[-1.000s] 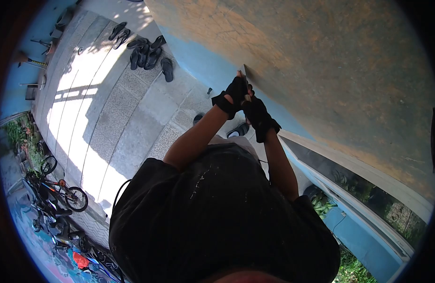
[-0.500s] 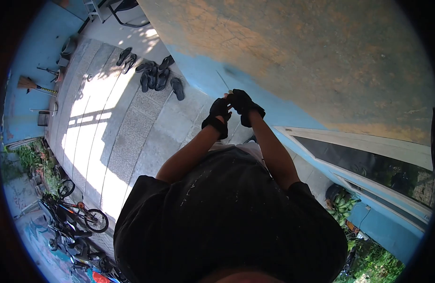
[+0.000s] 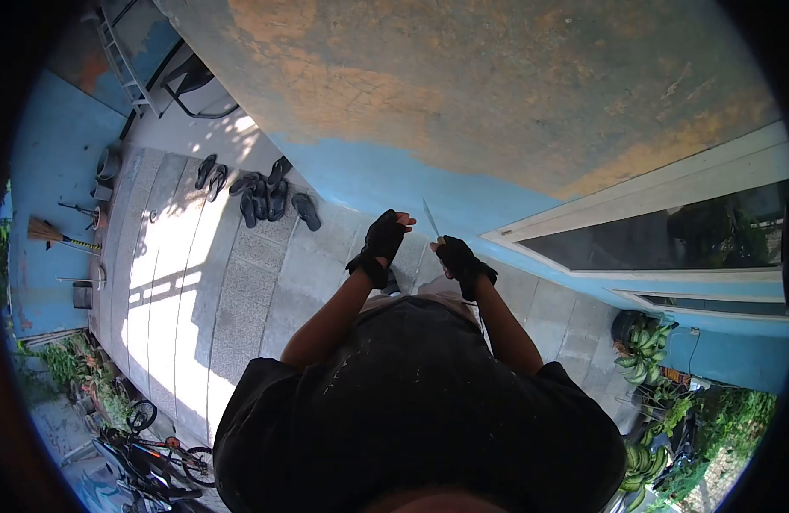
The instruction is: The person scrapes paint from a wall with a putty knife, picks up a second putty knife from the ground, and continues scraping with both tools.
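Note:
In the head view my right hand, in a black fingerless glove, is closed around the handle of a thin-bladed tool. Its narrow, pale blade points up toward the wall; whether it is a knife or a scraper I cannot tell. My left hand, gloved the same way, is held apart to the left of the tool, empty, with its fingers loosely stretched toward the right. Beyond both hands is the wall, bare and blotchy brown-grey above, with light blue paint along its lower part.
Several dark sandals lie on the paved floor to the left. A white-framed window is in the wall at right, with potted plants below. A ladder, broom and bicycle stand farther left.
My hands were together at the tool's handle; now they are apart, the left drawn away leftward, and the right lower with the tool. The whole view has shifted, showing more of the window.

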A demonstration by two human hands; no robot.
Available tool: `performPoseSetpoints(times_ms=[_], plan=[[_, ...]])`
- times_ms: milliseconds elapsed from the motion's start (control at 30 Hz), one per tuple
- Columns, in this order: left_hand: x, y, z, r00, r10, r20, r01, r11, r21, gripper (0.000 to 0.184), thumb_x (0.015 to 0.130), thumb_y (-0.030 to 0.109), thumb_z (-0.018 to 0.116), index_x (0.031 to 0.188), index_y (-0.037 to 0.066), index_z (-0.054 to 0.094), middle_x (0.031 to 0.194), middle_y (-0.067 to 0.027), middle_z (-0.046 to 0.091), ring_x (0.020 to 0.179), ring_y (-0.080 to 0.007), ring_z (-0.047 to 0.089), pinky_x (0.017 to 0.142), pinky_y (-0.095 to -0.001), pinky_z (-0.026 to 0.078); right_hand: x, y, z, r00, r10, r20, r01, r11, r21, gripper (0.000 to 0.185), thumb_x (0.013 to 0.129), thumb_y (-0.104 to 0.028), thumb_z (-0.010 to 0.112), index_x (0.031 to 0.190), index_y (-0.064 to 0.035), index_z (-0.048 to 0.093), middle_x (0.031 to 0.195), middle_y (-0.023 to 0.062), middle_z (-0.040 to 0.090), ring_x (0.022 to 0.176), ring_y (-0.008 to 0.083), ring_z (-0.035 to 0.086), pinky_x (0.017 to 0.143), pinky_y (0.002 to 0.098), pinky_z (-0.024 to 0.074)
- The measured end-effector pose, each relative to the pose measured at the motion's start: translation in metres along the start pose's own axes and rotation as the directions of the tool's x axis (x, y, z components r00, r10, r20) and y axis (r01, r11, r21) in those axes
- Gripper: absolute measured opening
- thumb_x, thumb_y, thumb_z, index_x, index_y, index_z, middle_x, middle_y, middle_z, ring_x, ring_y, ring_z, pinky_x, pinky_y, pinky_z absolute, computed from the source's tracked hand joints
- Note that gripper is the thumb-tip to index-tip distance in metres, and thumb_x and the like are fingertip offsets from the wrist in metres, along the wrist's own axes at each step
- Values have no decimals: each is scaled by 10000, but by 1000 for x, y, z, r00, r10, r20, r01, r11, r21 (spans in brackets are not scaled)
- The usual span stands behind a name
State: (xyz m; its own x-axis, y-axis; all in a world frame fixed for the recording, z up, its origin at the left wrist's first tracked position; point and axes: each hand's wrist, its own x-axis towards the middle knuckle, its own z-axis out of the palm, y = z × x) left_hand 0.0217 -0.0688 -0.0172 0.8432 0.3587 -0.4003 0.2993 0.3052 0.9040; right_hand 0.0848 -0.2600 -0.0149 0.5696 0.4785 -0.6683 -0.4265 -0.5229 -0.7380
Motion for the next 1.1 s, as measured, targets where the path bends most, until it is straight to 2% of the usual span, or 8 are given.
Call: performPoseSetpoints(times_ms=[100,167,300,367,400,433,667,1100], plan=[[-21,-1,19,992,105,74,-111,990,82,246,942,291,577,1039,67,606,1026,-41,693,898,-142,631,768,-279,469,-17,21,-6,999,-32,-4,32,999,-3,290,904,-339,613,808,-106,470,592,-20,423,431,99,406,378,281,347],[-40,-3,39,935,335,115,-344,783,518,158,924,174,605,985,30,629,960,-73,692,902,-183,645,793,-314,499,-22,39,-15,996,-83,15,83,997,-7,299,902,-348,612,823,-90,484,598,-4,453,437,107,436,392,286,371],[-72,-8,71,905,375,200,-422,741,523,151,936,166,575,983,34,631,954,-75,691,886,-155,636,800,-301,494,-61,57,-33,983,-184,-20,173,950,-259,272,923,-325,576,818,-87,498,608,19,497,467,109,479,439,281,409],[-75,-40,78,875,432,219,-482,726,490,177,950,188,561,980,27,628,955,-81,689,877,-151,631,798,-300,495,-74,77,-43,925,-377,-42,325,846,-423,289,922,-341,573,839,-71,513,623,30,521,489,119,509,459,288,433],[-83,-48,85,894,417,165,-447,803,394,177,927,206,589,968,39,629,935,-95,694,857,-201,653,769,-321,507,-92,74,-48,947,-319,-46,265,850,-455,332,888,-347,589,869,-18,548,676,109,575,619,240,588,599,398,459],[-89,-56,91,912,395,113,-411,865,289,182,903,225,618,955,50,630,915,-110,699,838,-250,676,741,-342,519,-102,76,-53,943,-329,-48,272,846,-459,332,888,-347,589,869,-18,548,676,109,575,619,240,588,599,398,459],[-174,-103,126,948,317,21,-316,938,140,203,948,205,578,917,10,622,878,-70,694,770,-119,612,718,-275,496,-178,139,-74,946,-311,-89,267,906,-327,300,896,-337,593,826,-55,522,650,65,545,551,175,541,516,351,440],[-257,-113,129,941,328,81,-330,944,2,146,949,163,576,942,24,616,933,-91,682,826,-154,634,753,-284,504,-262,210,-56,969,-185,-164,177,982,-61,230,896,-293,618,823,-97,522,623,-3,499,498,95,498,432,259,395]])
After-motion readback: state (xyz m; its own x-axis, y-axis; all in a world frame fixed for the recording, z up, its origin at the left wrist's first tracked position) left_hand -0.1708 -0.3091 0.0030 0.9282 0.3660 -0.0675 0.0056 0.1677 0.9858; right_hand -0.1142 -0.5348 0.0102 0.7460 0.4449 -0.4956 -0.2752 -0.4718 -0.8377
